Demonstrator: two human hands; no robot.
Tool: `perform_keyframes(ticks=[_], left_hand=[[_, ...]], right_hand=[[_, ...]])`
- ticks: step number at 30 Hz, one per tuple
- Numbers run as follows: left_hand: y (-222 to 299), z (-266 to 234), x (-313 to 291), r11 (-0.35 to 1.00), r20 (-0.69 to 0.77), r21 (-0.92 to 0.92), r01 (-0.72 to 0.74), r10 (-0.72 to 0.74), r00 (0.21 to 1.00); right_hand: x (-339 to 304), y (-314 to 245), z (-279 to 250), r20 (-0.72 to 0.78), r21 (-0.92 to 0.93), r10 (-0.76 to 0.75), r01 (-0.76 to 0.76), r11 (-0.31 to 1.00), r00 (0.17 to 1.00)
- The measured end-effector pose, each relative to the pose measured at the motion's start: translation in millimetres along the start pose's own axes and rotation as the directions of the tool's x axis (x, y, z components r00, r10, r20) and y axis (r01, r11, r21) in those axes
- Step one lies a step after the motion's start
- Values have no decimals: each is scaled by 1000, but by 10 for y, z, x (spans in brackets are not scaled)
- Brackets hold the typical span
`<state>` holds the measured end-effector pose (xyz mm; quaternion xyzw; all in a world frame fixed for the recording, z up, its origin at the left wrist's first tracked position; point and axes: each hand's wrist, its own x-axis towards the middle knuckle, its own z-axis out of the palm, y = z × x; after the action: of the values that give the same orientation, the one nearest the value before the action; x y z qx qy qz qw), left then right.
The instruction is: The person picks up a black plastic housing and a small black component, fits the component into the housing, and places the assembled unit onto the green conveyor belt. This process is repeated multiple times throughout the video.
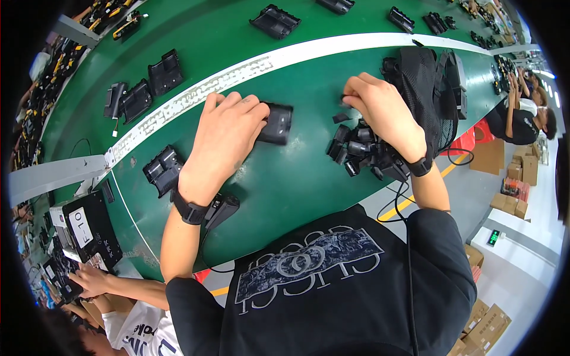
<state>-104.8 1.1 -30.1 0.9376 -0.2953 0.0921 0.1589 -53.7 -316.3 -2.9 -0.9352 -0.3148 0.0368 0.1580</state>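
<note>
My left hand (228, 133) is closed on a black plastic housing (277, 124), held just over the green bench and slightly blurred. My right hand (383, 107) pinches a small black plastic piece (344, 99) at its fingertips, partly hidden by the fingers. Below that hand lies a heap of small black plastic parts (356, 148), with one loose part (341, 118) at its far edge. Left of my left wrist rests another ribbed black housing (162, 170). Beside the wrist, nearer to me, a black plastic part (224, 207) lies on the bench.
A black mesh bag (418, 77) stands right of my right hand. Beyond a white divider strip (309, 47), several black housings (275, 22) sit on the green surface. A black box (89, 228) stands at left, by a co-worker's hands (92, 279). A cable (409, 267) hangs down my front.
</note>
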Motion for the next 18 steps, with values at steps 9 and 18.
perform_keyframes(ticks=[9,18], left_hand=[[118,95,47,989,6,-55,136,-136,991],[86,101,-12,982,31,-72,176,-174,984]], right_hand=[[381,-620,364,-141,73,-332,345,936,932],[585,-601,424,-17,42,-408,408,912,913]])
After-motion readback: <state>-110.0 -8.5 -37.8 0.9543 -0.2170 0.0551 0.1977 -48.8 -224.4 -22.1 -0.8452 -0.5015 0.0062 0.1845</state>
